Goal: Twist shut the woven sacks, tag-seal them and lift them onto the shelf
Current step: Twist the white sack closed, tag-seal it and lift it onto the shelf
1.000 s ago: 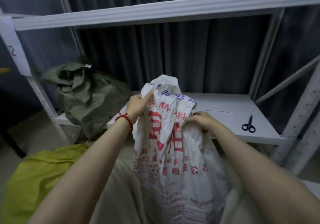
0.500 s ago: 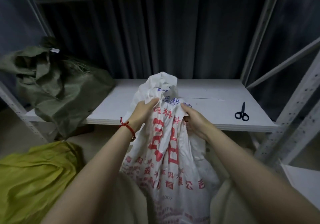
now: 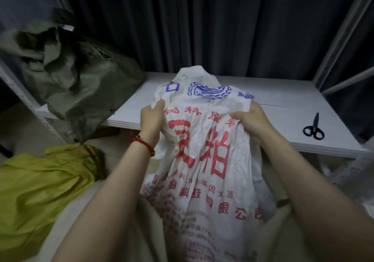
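While 2 hands [image 3: 152,120] [image 3: 254,123] curl apart, each grips sack [image 3: 204,160].

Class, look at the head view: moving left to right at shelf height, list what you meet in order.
olive green sack → left hand → white printed sack → right hand → scissors

My left hand [image 3: 150,118] and right hand [image 3: 253,122] are bare. So are my left forearm [image 3: 113,191] and right forearm [image 3: 299,180], uncovered all the way to the bottom edge of the view. A thin red cord bracelet [image 3: 144,145] circles my left wrist, with a small knot on its outer side and a short loose end sticking up from the knot. Under my arms, pale beige cloth [image 3: 66,227] covers my legs on both sides, soft and lightly creased; its cut is too blurred to tell.
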